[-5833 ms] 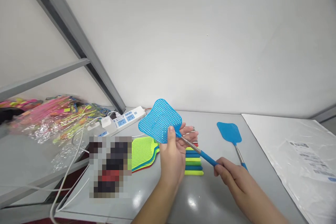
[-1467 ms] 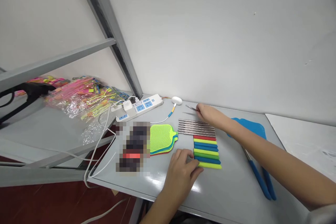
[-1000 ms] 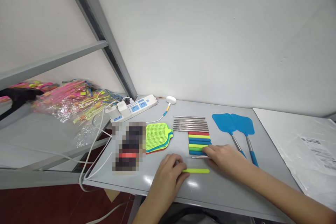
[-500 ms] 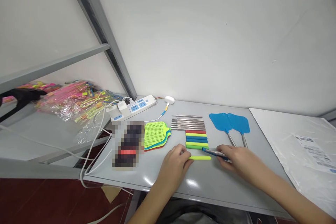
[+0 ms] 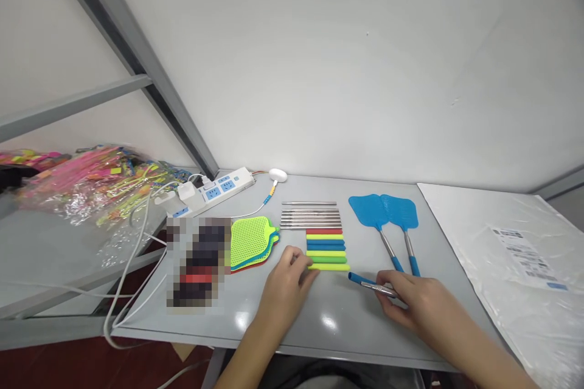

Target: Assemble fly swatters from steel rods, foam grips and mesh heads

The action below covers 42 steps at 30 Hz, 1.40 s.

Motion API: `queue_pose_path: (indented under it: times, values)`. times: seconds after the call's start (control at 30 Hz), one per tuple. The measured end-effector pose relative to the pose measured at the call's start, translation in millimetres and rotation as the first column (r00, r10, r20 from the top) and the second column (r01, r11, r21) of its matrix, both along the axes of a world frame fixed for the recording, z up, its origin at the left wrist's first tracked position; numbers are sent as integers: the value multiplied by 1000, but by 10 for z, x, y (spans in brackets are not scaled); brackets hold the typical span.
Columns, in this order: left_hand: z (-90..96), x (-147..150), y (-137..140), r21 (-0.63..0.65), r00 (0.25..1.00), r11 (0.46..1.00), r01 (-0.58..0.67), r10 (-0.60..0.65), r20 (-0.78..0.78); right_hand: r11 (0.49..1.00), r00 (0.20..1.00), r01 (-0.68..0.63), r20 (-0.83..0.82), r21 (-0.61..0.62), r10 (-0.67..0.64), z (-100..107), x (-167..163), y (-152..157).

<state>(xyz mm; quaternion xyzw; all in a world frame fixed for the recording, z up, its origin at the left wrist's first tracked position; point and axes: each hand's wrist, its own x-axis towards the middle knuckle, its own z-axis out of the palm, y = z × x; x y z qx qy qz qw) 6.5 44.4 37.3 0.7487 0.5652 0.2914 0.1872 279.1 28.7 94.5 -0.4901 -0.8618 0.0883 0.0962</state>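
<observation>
My left hand (image 5: 288, 282) pinches the left end of a yellow-green handle tube (image 5: 332, 267), which lies at the near side of a row of coloured tubes. Directly above it in the row is a green tube (image 5: 326, 259). Closed fingers of my right hand (image 5: 410, 299) hold a metal rod (image 5: 379, 289) together with a blue handle tube (image 5: 356, 278); their far ends are hidden in the hand. Behind this hand lie two blue fly swatters (image 5: 367, 209) with metal shafts and blue handles. Several metal rods (image 5: 310, 219) lie side by side above the tubes.
Perforated swatter heads (image 5: 250, 240) are stacked left of the tubes, beside a blurred patch (image 5: 198, 264). A power strip (image 5: 214, 191) with white cables and a small white device (image 5: 278, 175) sit behind. A white plastic package (image 5: 497, 243) covers the table's right side.
The yellow-green tube has moved up against the green tube at the near side of the row. My right hand has moved nearer the table's front edge, still holding the rod. The view has shifted right.
</observation>
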Motion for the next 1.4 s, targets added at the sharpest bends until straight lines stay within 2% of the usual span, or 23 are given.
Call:
queue_pose_path:
  times: [0.27,0.33,0.4,0.47,0.57,0.67,0.77,0.83,0.87,0.93,1.0,1.03,1.1,1.13,1.2,1.4]
  values:
    - [10,45,-175,37,1000,999,23,-23,10,996,986,71,-150,-50,-78,-51,-190,-108]
    - [50,107,-245,18,995,998,62,-63,73,995,980,82,-179,-58,-92,-78,-223,-151]
    - [125,196,-335,-56,972,992,114,-99,213,992,966,111,-227,-53,-120,-90,-263,-196]
    - [220,299,-440,-149,909,974,172,-99,404,990,946,129,-294,-48,-138,-73,-326,-236]
    - [339,435,-586,-189,759,955,227,-52,649,992,912,103,-391,-75,-124,-8,-477,-286]
    - [365,493,-671,-230,648,955,187,56,760,989,873,48,-474,-140,-110,34,-641,-339]
    - [307,455,-686,-229,596,970,85,135,792,974,804,28,-574,-226,-156,17,-734,-393]
    - [251,401,-678,-196,595,980,29,141,791,942,676,30,-687,-335,-266,16,-753,-410]
    - [225,375,-675,-189,610,982,13,142,779,916,559,21,-755,-399,-342,34,-757,-407]
    - [179,336,-671,-183,674,983,8,129,727,875,230,-40,-856,-483,-463,123,-771,-371]
    - [150,317,-669,-151,752,988,26,80,654,869,-108,-122,-864,-480,-493,271,-808,-297]
    - [141,313,-668,-127,786,991,40,47,617,875,-227,-152,-846,-459,-483,353,-837,-250]
    - [129,309,-662,-101,837,991,85,-16,547,900,-386,-152,-814,-409,-435,495,-914,-150]
    - [125,307,-658,-107,856,988,109,-39,516,911,-434,-135,-804,-389,-407,545,-959,-102]
    - [116,299,-647,-141,882,979,149,-68,466,926,-480,-97,-798,-366,-366,588,-1059,-23]
    - [77,264,-614,-177,883,966,186,-86,462,915,-434,-75,-813,-396,-388,468,-1313,62]
